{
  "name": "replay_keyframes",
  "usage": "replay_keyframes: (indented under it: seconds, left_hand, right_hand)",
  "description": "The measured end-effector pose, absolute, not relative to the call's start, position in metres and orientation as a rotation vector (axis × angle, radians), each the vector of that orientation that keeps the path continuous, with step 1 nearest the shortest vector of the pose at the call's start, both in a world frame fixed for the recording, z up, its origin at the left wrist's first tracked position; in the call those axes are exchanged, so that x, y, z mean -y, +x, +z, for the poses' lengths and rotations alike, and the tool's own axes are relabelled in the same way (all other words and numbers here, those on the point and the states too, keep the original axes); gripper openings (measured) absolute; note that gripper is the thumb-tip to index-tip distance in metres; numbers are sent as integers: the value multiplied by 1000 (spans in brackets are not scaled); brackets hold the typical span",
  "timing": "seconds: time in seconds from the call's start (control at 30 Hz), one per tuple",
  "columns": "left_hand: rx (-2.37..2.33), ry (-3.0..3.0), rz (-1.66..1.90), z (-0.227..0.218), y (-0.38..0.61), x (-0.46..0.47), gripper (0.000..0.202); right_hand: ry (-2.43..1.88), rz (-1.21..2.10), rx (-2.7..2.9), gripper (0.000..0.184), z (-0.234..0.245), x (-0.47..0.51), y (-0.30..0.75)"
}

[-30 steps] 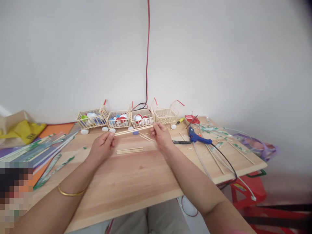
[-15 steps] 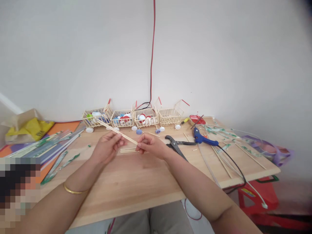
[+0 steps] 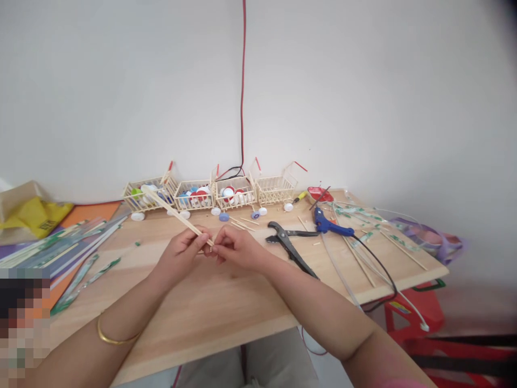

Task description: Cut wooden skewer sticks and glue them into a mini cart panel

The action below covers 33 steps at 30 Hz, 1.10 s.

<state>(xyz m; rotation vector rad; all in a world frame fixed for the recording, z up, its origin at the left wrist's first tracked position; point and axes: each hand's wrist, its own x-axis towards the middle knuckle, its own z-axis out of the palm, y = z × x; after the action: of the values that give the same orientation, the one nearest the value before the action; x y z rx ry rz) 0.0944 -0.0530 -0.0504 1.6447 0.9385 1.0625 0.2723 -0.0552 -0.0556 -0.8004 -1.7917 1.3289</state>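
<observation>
My left hand (image 3: 183, 249) and my right hand (image 3: 236, 249) meet over the middle of the wooden table (image 3: 226, 302), both pinched on the near end of a pair of long thin wooden sticks (image 3: 172, 210). The sticks slant up and away to the left, toward the row of small stick-built carts (image 3: 210, 192). A gold bangle circles my left wrist. More loose sticks lie on the table just behind my hands, mostly hidden.
Black pliers (image 3: 290, 243) and a blue glue gun (image 3: 329, 226) with a black cord lie right of my hands. Bottle caps fill the carts. Green-printed stick wrappers (image 3: 76, 253) and coloured paper cover the left side. A red stool (image 3: 412, 312) stands at the right.
My hands have drawn together toward me. The sticks, first held level between both hands, have swung so the far end points left and back; both hands now grip the near end.
</observation>
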Motion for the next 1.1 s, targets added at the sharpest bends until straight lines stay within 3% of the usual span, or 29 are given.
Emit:
replay_keyframes:
  seconds: [0.27, 0.4, 0.77, 0.97, 1.1]
  left_hand:
    - [-947, 2255, 736, -44, 96, 56, 21]
    - [-746, 2263, 607, -41, 104, 62, 20]
    - [-682, 2065, 529, -42, 102, 62, 20]
    - [-898, 2033, 678, -44, 95, 57, 18]
    - [-910, 2007, 795, -37, 93, 56, 19]
  right_hand:
    - [-848, 730, 2005, 28, -40, 50, 289]
    - [-606, 775, 2207, 15, -28, 57, 290]
    - [-682, 830, 2250, 17, -25, 63, 289]
    - [-822, 840, 1979, 20, -33, 57, 292]
    - [-814, 786, 2099, 18, -31, 56, 296]
